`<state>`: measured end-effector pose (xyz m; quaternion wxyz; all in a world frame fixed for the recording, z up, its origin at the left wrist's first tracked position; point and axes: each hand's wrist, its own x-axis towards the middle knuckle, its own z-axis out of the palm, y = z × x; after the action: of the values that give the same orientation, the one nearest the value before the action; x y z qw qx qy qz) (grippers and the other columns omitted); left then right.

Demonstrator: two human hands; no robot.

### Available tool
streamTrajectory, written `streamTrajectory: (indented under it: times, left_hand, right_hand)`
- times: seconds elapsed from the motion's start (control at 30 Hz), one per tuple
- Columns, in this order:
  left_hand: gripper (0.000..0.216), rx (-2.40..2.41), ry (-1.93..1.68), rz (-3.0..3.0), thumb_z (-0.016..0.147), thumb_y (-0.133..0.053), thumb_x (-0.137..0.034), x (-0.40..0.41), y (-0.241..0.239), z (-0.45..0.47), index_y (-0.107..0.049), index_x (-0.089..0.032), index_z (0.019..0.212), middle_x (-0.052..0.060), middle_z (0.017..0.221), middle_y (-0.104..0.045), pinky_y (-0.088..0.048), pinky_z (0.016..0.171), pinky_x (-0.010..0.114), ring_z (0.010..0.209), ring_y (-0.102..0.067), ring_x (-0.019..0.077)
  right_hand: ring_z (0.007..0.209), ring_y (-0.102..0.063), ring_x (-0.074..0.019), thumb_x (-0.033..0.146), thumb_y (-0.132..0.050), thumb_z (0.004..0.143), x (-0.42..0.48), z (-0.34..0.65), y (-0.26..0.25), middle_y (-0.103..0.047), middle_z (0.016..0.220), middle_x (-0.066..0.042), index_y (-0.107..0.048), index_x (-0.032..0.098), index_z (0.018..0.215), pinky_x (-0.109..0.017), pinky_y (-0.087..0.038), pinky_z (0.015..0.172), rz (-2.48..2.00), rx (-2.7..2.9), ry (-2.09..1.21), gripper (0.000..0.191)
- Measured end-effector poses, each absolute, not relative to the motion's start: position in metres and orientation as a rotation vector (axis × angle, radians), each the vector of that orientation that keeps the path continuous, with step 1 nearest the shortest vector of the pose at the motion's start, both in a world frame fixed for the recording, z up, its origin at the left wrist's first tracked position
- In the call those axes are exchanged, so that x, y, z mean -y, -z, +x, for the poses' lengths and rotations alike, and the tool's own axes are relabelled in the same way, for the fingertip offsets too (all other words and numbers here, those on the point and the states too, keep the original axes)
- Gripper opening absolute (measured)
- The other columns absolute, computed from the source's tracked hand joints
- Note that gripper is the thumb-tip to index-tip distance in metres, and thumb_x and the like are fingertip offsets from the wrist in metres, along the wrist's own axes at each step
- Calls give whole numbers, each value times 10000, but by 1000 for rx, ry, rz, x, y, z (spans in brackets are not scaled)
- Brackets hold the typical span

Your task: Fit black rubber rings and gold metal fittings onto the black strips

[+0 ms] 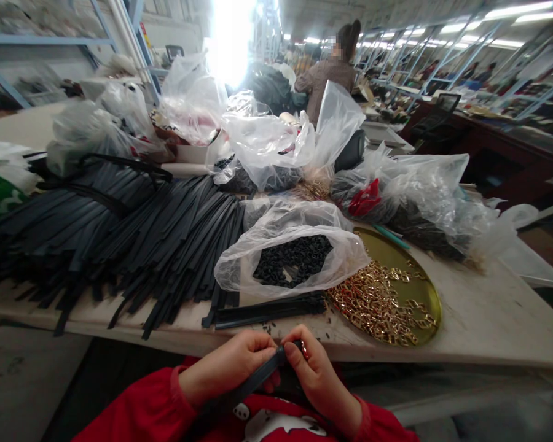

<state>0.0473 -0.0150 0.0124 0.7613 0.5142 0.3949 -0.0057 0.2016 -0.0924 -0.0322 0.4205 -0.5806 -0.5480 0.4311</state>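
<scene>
My left hand (pixel 230 362) and my right hand (pixel 316 374) meet just below the table's front edge, both closed on one black strap (pixel 258 380) that runs down toward my red sleeve. The right fingers pinch the strap's upper end, where a small part sits that I cannot make out. Just beyond my hands lies a short bundle of black straps (pixel 267 310). Behind it an open clear bag of small black loops (pixel 295 261) rests on the table. A gold round tray (pixel 431 294) with several gold buckles lies to the right.
A big heap of black straps (pixel 120 239) covers the table's left half. Clear plastic bags (pixel 267 147) of parts crowd the back and right side. A person (pixel 329 73) sits farther back, facing away. Shelving racks line both sides.
</scene>
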Motion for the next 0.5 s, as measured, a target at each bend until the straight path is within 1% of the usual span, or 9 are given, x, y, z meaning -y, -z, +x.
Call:
streamTrajectory:
  times: [0.1,0.17,0.23,0.37,0.43,0.5]
  left_hand:
    - [362,-724,86,1115,786,-448,-488,10,-11,42,-540,-138,793,33,727,-627,-442,594,226,619,-582,117]
    - [290,-739,93,1229,786,-471,-411,9,-8,43,-552,-133,781,20,699,-611,-432,566,214,606,-574,118]
    - [238,-817,69,1360,789,-457,-344,12,-3,47,-557,-132,749,-1,637,-583,-410,509,198,558,-557,115]
    - [271,-868,15,1607,828,-385,-323,11,1,60,-575,-140,765,-2,606,-590,-386,464,190,530,-557,125]
    - [286,-858,-33,1833,844,-383,-328,4,3,68,-597,-151,775,14,646,-622,-402,502,205,577,-579,142]
    - [246,-893,-133,2117,839,-426,-322,-8,8,77,-618,-170,814,27,727,-653,-423,571,229,658,-599,165]
  right_hand:
    - [616,-482,-133,343,-369,891,91,201,37,-510,680,8,-466,197,829,-245,-370,568,-1495,1446,-1002,185]
    - [629,-503,-137,331,-376,890,92,200,39,-532,687,2,-472,198,822,-247,-373,577,-1532,1502,-945,178]
    - [654,-527,-142,323,-370,893,93,198,40,-554,708,-7,-482,198,830,-247,-384,589,-1550,1521,-910,179]
    - [653,-560,-136,314,-325,909,91,198,39,-584,719,-7,-484,203,895,-235,-416,589,-1524,1487,-915,195]
    - [657,-571,-142,324,-314,911,83,207,41,-600,739,-15,-485,201,930,-241,-428,592,-1557,1504,-850,211]
    - [681,-576,-162,353,-317,904,69,223,45,-611,767,-36,-499,193,932,-266,-432,603,-1664,1525,-655,244]
